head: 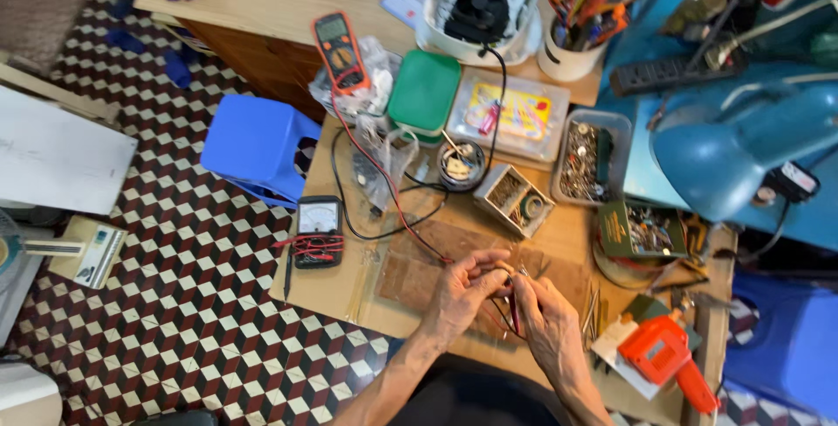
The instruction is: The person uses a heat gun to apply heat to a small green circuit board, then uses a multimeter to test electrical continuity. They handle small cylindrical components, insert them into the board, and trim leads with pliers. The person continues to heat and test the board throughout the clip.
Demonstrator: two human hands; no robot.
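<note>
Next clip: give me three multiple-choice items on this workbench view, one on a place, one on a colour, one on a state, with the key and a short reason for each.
1. Where does the orange drill lie?
A. On the floor tiles
B. At the bench's near right corner
C. On the blue stool

2. What colour is the lid beside the orange multimeter?
A. Green
B. Yellow
C. White

3. How are the left hand and right hand placed?
A. Far apart
B. One under the bench
C. Close together, pinching small parts

Key: 1 B, it rests right of the right hand; 2 A, the lid is plainly green; 3 C, the fingertips meet over the bench, with a red-handled tool in the right hand.
</note>
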